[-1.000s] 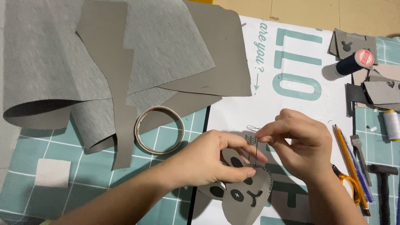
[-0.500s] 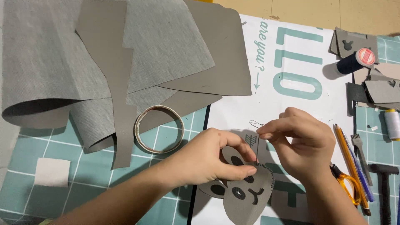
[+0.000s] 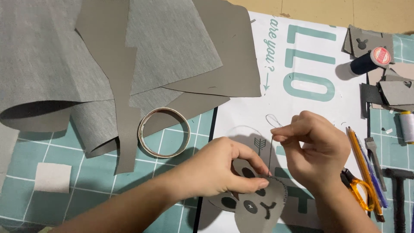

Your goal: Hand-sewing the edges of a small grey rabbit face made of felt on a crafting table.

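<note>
Pinching a thread [image 3: 271, 151], the right hand [image 3: 317, 149] has risen slightly since a second ago, while the left hand [image 3: 220, 168] keeps gripping the grey panda face piece [image 3: 258, 207] on the white sheet [image 3: 310, 64]. Tape ring [image 3: 164, 131], grey fabric [image 3: 108, 56], scissors [image 3: 360, 192] and pencils [image 3: 362, 159] lie around.

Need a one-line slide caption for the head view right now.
Left hand pinches a grey panda-face piece while right hand pulls thread taut above its stitched edge.
</note>
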